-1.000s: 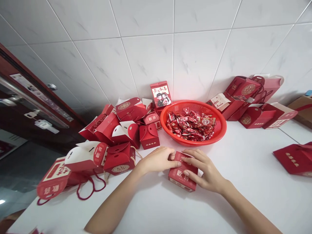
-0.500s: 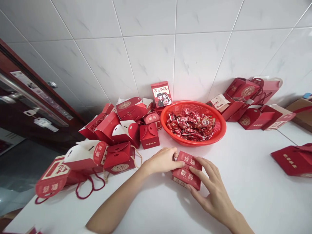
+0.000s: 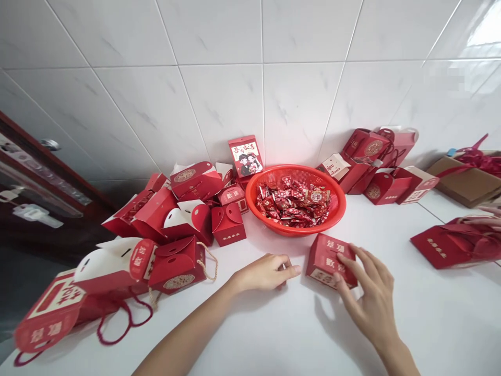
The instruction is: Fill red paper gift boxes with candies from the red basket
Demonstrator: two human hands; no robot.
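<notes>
A small closed red box (image 3: pixel 326 261) with gold characters is tilted up a little from the white table, held by its right side in my right hand (image 3: pixel 368 292). My left hand (image 3: pixel 268 272) rests on the table to the left of that box, not touching it, with its fingers curled and the thumb beside them; nothing shows in it. Behind both hands stands a red plastic basket (image 3: pixel 295 231) filled with red-wrapped sweets (image 3: pixel 293 203).
Several red boxes (image 3: pixel 229 224), some open with cords, crowd the left side. More red boxes (image 3: pixel 387 185) stand at the back right, near a brown carton (image 3: pixel 465 180). At the right edge, another person's hand (image 3: pixel 487 218) touches a red box (image 3: pixel 442 245).
My left hand has let go of the box. My right hand has moved the box to the right and lifted it slightly. The view has turned right, and another person's hand has appeared.
</notes>
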